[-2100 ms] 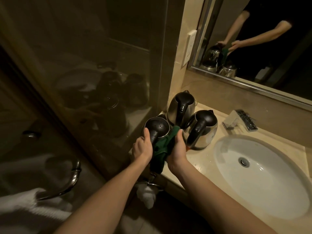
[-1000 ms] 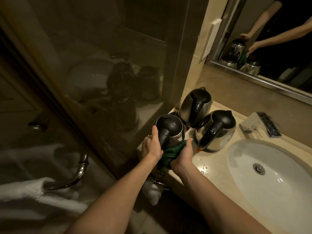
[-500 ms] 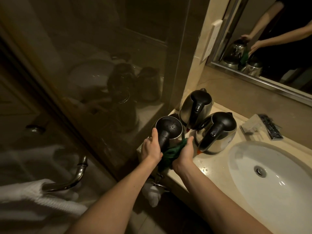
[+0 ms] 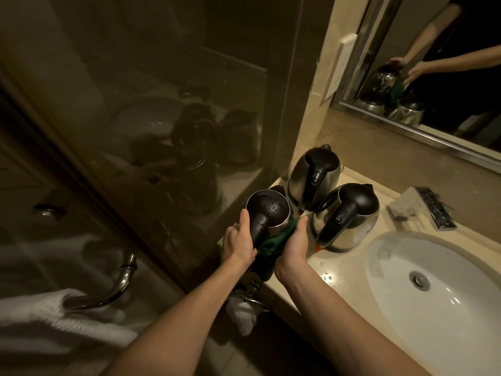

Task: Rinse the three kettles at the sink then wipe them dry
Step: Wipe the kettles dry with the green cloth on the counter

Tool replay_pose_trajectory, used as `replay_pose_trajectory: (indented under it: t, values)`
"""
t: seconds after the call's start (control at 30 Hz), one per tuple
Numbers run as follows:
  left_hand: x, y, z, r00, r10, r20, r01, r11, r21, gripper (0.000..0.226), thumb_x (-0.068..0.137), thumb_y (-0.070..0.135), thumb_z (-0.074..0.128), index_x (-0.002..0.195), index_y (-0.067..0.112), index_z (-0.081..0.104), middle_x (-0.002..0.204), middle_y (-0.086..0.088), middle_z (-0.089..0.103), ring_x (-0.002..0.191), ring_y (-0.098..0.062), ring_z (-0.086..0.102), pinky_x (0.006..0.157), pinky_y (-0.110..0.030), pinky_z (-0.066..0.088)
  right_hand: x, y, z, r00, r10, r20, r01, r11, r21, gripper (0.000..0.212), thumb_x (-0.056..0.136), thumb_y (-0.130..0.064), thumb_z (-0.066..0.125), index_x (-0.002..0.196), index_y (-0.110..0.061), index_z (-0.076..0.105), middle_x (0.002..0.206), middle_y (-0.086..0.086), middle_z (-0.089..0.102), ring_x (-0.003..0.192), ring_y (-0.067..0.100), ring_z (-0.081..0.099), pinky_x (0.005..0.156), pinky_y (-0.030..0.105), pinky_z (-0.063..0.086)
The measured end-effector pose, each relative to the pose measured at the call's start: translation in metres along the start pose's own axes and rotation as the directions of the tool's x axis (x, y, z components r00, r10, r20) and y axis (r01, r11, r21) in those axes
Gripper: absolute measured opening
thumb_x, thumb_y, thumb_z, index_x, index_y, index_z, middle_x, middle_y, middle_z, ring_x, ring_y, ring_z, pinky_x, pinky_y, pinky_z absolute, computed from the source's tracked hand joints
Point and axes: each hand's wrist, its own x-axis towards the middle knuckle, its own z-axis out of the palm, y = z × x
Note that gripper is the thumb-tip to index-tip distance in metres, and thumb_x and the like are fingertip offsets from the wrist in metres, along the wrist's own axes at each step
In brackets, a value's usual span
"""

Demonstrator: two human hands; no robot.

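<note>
Three steel kettles with black lids and handles stand at the counter's left end. The nearest kettle [image 4: 267, 210] has water drops on its lid. My left hand [image 4: 238, 241] grips its black handle. My right hand [image 4: 294, 244] presses a dark green cloth [image 4: 271, 246] against its right side, and the cloth hangs down past the counter edge. A second kettle [image 4: 315, 173] stands behind it near the wall. The third kettle [image 4: 347, 215] stands to the right, beside the white sink [image 4: 439, 289].
A glass shower partition [image 4: 162, 131] rises directly left of the kettles. A mirror [image 4: 433, 63] covers the back wall. Small packaged items [image 4: 423, 210] lie behind the sink. A white towel [image 4: 54, 318] hangs on a chrome bar at lower left. Drops wet the beige counter [image 4: 333, 270].
My right hand with the green cloth has slid slightly up the nearest kettle's side. My left hand stays on the handle. The view has shifted a little to the left.
</note>
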Motion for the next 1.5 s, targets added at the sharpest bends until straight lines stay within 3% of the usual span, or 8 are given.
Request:
replay_pose_trajectory:
  t: [0.23, 0.5, 0.63, 0.7, 0.97, 1.13, 1.27, 1.5]
  values:
    - [0.004, -0.003, -0.001, 1.000, 0.003, 0.014, -0.003, 1.000, 0.015, 0.081, 0.089, 0.077, 0.034, 0.131, 0.009, 0.048, 0.130, -0.028, 0.058, 0.078, -0.034, 0.066, 0.033, -0.018, 0.042, 0.010, 0.001, -0.014, 0.989, 0.132, -0.060, -0.135, 0.989, -0.058, 0.082, 0.089, -0.073, 0.022, 0.137, -0.011, 0.048, 0.140, 0.020, 0.045, 0.130, 0.036, 0.039, 0.101, 0.046, 0.031]
    - [0.014, -0.011, -0.001, 0.998, 0.066, 0.020, -0.066, 0.998, 0.009, 0.093, 0.086, 0.081, 0.031, 0.127, 0.001, 0.056, 0.127, -0.037, 0.056, 0.053, -0.020, 0.053, 0.032, -0.017, 0.036, 0.007, -0.013, -0.005, 1.000, -0.022, -0.008, 0.021, 0.998, -0.067, 0.058, 0.094, -0.061, 0.036, 0.128, -0.019, 0.056, 0.107, 0.006, 0.061, 0.100, 0.022, 0.052, 0.088, 0.039, 0.038]
    - [0.013, -0.010, 0.001, 0.999, 0.044, 0.031, -0.044, 0.999, 0.014, 0.087, 0.088, 0.079, 0.033, 0.127, 0.004, 0.055, 0.132, -0.036, 0.053, 0.087, -0.048, 0.067, 0.030, -0.032, 0.049, 0.016, -0.015, -0.006, 0.998, -0.054, -0.030, 0.049, 0.989, -0.137, 0.063, 0.093, -0.062, 0.037, 0.138, -0.019, 0.048, 0.119, 0.004, 0.055, 0.124, 0.028, 0.046, 0.100, 0.043, 0.036]
    - [0.014, -0.010, 0.002, 0.999, 0.027, 0.022, -0.027, 0.999, 0.020, 0.085, 0.089, 0.077, 0.034, 0.128, 0.004, 0.055, 0.133, -0.036, 0.052, 0.111, -0.056, 0.059, 0.053, -0.039, 0.053, 0.025, -0.017, -0.010, 0.998, -0.044, -0.038, 0.037, 0.987, -0.155, 0.066, 0.092, -0.065, 0.036, 0.138, -0.019, 0.048, 0.129, 0.006, 0.054, 0.127, 0.029, 0.045, 0.105, 0.044, 0.033]
    - [0.017, -0.010, 0.001, 0.999, -0.018, 0.030, 0.019, 1.000, -0.016, 0.088, 0.090, 0.076, 0.035, 0.131, -0.001, 0.052, 0.139, -0.040, 0.045, 0.121, -0.062, 0.048, 0.076, -0.049, 0.047, 0.041, -0.031, -0.016, 0.999, 0.038, -0.024, -0.043, 0.973, -0.227, 0.074, 0.089, -0.071, 0.029, 0.130, -0.016, 0.056, 0.126, 0.009, 0.058, 0.126, 0.028, 0.046, 0.112, 0.047, 0.026]
    - [0.011, -0.005, -0.002, 0.999, -0.031, 0.040, 0.032, 0.999, -0.023, 0.081, 0.093, 0.072, 0.036, 0.129, 0.002, 0.052, 0.135, -0.039, 0.049, 0.116, -0.059, 0.054, 0.068, -0.044, 0.051, 0.045, -0.049, -0.005, 0.998, -0.063, -0.005, 0.059, 0.948, -0.312, 0.072, 0.089, -0.072, 0.029, 0.140, -0.024, 0.048, 0.138, 0.006, 0.052, 0.131, 0.026, 0.042, 0.114, 0.048, 0.024]
    - [0.011, -0.004, -0.005, 0.999, -0.014, 0.046, 0.012, 0.999, 0.030, 0.086, 0.091, 0.074, 0.037, 0.128, -0.002, 0.053, 0.130, -0.041, 0.052, 0.095, -0.055, 0.063, 0.028, -0.038, 0.039, 0.049, -0.052, -0.003, 0.997, -0.078, 0.002, 0.073, 0.926, -0.371, 0.071, 0.091, -0.070, 0.028, 0.141, -0.023, 0.047, 0.140, 0.006, 0.050, 0.131, 0.026, 0.041, 0.114, 0.045, 0.024]
    - [0.012, -0.002, -0.010, 0.999, 0.026, 0.033, -0.028, 0.998, 0.063, 0.092, 0.089, 0.077, 0.036, 0.122, -0.006, 0.056, 0.082, -0.017, 0.051, 0.048, -0.019, 0.051, 0.033, -0.018, 0.036, 0.053, -0.046, -0.013, 0.997, 0.020, -0.075, -0.046, 0.931, -0.363, 0.073, 0.093, -0.067, 0.025, 0.148, -0.020, 0.036, 0.149, 0.010, 0.040, 0.139, 0.029, 0.032, 0.116, 0.046, 0.018]
